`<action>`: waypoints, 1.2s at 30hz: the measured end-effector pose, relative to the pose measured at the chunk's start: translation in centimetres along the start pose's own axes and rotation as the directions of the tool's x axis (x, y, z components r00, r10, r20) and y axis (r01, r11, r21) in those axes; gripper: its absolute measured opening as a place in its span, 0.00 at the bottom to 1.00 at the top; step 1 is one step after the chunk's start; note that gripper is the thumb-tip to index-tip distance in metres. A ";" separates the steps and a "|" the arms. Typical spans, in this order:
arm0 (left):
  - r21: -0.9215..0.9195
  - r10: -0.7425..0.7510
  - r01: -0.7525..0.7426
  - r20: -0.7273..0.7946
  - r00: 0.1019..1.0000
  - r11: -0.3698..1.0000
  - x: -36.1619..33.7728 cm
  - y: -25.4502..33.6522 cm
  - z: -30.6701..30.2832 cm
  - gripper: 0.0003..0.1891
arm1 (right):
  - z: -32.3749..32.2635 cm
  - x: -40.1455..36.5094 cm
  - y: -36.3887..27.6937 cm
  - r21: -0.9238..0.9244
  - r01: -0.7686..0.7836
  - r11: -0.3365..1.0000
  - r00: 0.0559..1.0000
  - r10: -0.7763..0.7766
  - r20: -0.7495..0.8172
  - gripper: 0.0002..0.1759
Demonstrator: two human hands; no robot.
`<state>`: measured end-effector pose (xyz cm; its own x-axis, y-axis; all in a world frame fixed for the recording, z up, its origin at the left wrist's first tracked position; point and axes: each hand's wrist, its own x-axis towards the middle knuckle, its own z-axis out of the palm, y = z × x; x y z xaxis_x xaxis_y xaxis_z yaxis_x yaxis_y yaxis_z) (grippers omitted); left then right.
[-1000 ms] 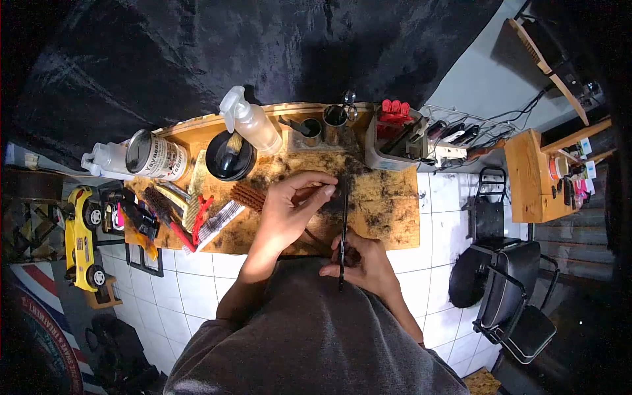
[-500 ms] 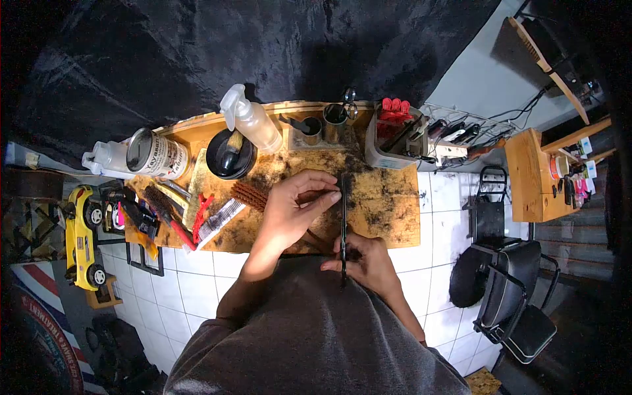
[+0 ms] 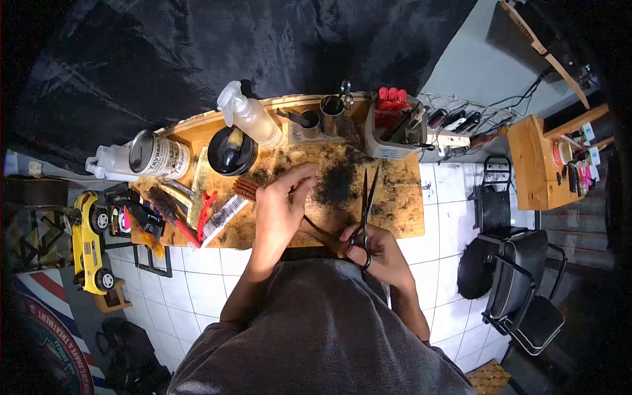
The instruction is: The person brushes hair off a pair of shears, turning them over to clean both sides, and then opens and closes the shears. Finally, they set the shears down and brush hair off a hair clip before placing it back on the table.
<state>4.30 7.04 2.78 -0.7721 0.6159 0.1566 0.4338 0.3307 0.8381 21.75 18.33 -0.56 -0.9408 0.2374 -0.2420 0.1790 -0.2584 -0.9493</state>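
My right hand (image 3: 380,255) grips black scissors (image 3: 366,201) by the handles near the table's front edge. The blades are spread apart and point away from me, over the wooden table (image 3: 401,214). My left hand (image 3: 278,212) hovers over the table's middle with its fingertips pinched together beside a dark pile of cut hair (image 3: 337,184). A thin dark strip runs from under this palm toward my right hand; what it is I cannot tell.
At the back of the table stand a spray bottle (image 3: 247,118), a tin can (image 3: 158,155), a black bowl with a brush (image 3: 230,150), metal cups (image 3: 332,105) and a grey caddy (image 3: 388,135). Combs and brushes (image 3: 197,210) lie left. A black chair (image 3: 520,283) stands right.
The scissor blades, closed before, have spread apart and shifted right. My left hand has drawn back left from the blade tips. The view has tilted slightly.
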 end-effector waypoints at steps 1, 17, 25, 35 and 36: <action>0.021 0.033 -0.032 -0.038 0.999 0.999 0.0 0.2 0.0 0.10 | 0.3 -0.1 -0.3 -0.012 0.008 1.000 1.000 -0.008 0.009 0.21; -0.348 -0.283 0.326 0.169 0.944 0.879 -3.3 -1.1 -2.8 0.07 | 1.9 2.0 -0.5 0.365 0.036 0.930 0.883 -0.201 0.423 0.27; -0.581 -0.165 0.642 0.664 0.729 0.500 -5.8 -0.7 -6.5 0.12 | 4.8 4.7 0.1 0.284 0.006 0.959 0.736 -0.196 0.648 0.28; -0.395 -0.235 0.584 0.648 0.724 0.709 -9.3 -5.0 -12.1 0.07 | 13.4 3.8 4.5 0.142 0.005 0.990 0.738 -0.099 0.667 0.21; -0.392 -0.227 0.586 0.661 0.716 0.709 -9.4 -5.5 -12.6 0.07 | 14.1 3.6 4.7 0.214 0.023 0.977 0.761 -0.156 0.630 0.21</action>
<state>3.33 -9.53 3.30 -0.3442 0.8383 -0.4229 -0.3269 0.3152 0.8909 15.15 4.81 -3.09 -0.9252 -0.3687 0.0901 0.0914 -0.4469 -0.8899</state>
